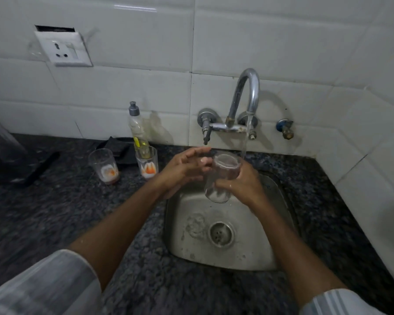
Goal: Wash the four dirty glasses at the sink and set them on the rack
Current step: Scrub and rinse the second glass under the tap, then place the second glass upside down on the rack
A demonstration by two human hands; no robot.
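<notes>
My right hand [243, 183] grips a clear glass [221, 178] over the steel sink [191, 242], its mouth tilted up toward the wall. Water runs from the tap [248, 92] in a thin stream just past the rim of the glass. My left hand [187, 167] is beside the glass with fingers spread and fingertips touching its rim. Two dirty glasses with orange residue stand on the counter to the left, one [104, 165] farther left and one [147, 163] nearer the sink. No rack is in view.
A dish soap bottle [138, 130] stands by the wall behind the nearer dirty glass. A dark cloth [116, 146] lies beside it. A dark object [11, 160] sits at the far left of the granite counter [55, 212]. A tiled wall rises on the right.
</notes>
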